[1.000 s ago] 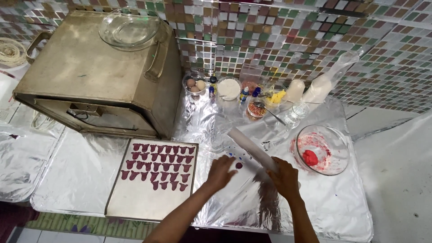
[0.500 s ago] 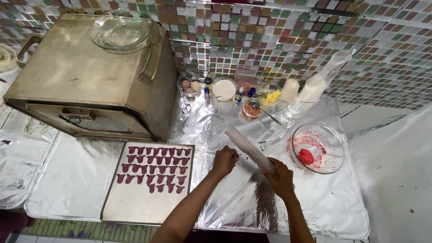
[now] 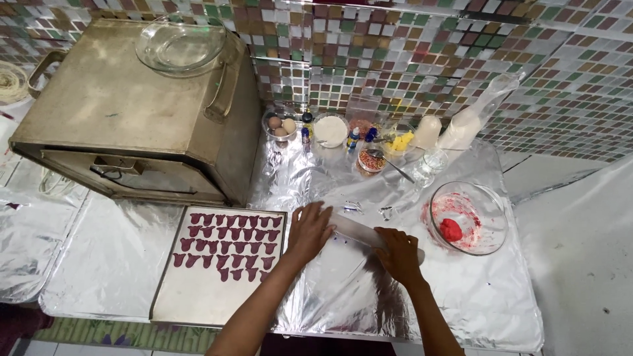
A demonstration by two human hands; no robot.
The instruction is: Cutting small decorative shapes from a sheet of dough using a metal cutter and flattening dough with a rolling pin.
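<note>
**Rolling on a foil-covered counter, one tray already filled**

A counter wrapped in foil (image 3: 475,290) runs below a wall of small mosaic tiles (image 3: 409,59), with a metal oven box (image 3: 132,118) at the upper left of the frame and a glass dish (image 3: 181,45) resting on its top. Low in the middle, the left hand (image 3: 308,229) lies flat and open over one end of a pale rolling pin (image 3: 359,229), while the right hand (image 3: 397,254) curls over the other end, pressing it onto the foil.

Judging by how things lie, much is done: the baking tray (image 3: 217,306) at lower left carries rows of dark red cut pieces (image 3: 227,242) over its upper half, with its lower half bare. A lump of red dough (image 3: 450,229) sits in the smeared glass bowl (image 3: 468,217) at the right, so more seems left to roll and cut.

Whatever lies under the rolling pin is hidden by the hands and lost in the foil's glare. The jars and small bottles (image 3: 356,138) along the wall are too small to identify, and both forearms are cut off by the bottom edge.
</note>
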